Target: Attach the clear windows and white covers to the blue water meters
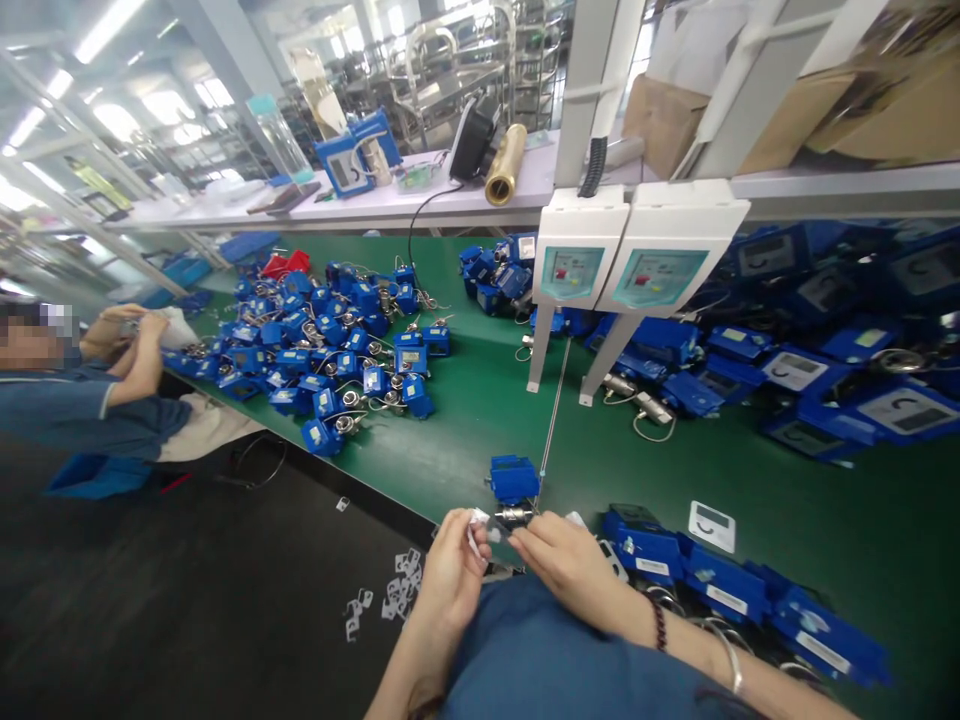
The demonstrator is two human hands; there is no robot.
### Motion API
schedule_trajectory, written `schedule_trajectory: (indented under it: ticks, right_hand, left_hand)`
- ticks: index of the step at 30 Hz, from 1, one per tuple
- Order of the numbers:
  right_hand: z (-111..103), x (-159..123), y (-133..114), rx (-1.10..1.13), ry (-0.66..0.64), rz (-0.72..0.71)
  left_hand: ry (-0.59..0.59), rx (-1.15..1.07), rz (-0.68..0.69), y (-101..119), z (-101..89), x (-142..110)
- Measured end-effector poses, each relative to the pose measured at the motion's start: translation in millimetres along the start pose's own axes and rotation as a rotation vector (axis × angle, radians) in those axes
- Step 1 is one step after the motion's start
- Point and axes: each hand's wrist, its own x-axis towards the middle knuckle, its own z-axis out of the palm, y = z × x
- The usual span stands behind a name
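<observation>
My left hand (pixel 453 562) is closed, pinching a small crumpled white piece (pixel 477 518), perhaps paper or film. Beside it my right hand (pixel 562 558) has its fingers drawn together by a short metal pipe fitting (pixel 514 516); what those fingertips hold, if anything, is too small to make out. The fitting lies at the table's near edge, just in front of a blue meter box (pixel 514 478). To the right, several blue boxes with barcode labels (pixel 724 585) form a row, and a white faceplate (pixel 712 527) lies flat behind them.
Many blue meters (pixel 330 340) cover the green table (pixel 465 410) at left, with more piled at right (pixel 795 370). Two white control boxes (pixel 675 250) stand on metal legs mid-table. White cut-outs (pixel 403 583) litter the floor. A co-worker (pixel 90 385) sits at far left.
</observation>
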Motion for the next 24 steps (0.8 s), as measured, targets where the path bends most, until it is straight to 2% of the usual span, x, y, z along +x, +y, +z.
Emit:
schedule_trajectory:
  ticks: [3,6,8,10,12,14,16,19,21,24]
  right_hand:
    - [9,-4,-4,0.041,-0.030,-0.038]
    - [19,-5,-8,0.258,-0.066,0.064]
    - [24,-3,-10,0.487,-0.081,0.281]
    - [26,1,-10,0.664,-0.074,0.529]
    - [23,4,-10,0.738,-0.059,0.667]
    - [18,6,-10,0.705,-0.047,0.610]
    - [12,5,-10,0.604,-0.039,0.456]
    - [9,2,-12,0.398,-0.036,0.216]
    - [11,1,-12,0.304,-0.059,0.166]
    - [15,2,-11,0.310,-0.112,0.235]
  left_hand:
    - [0.004,0.032,0.025,-6,0.8,-6]
    - [-0.032,0.243,0.156,-15,1.7,-12]
    - [-0.058,0.406,0.275,-19,0.7,-14]
    - [-0.085,0.469,0.336,-20,-1.8,-14]
    - [-0.148,0.503,0.383,-18,-4.8,-13]
    - [-0.247,0.577,0.440,-14,-7.4,-12]
    - [-0.336,0.632,0.454,-9,-8.7,-11]
    - [-0.454,0.518,0.268,0,-7.5,-12]
    - [-0.588,0.425,0.115,5,-5.5,-16]
    - [-0.818,0.536,0.032,12,-7.4,-24]
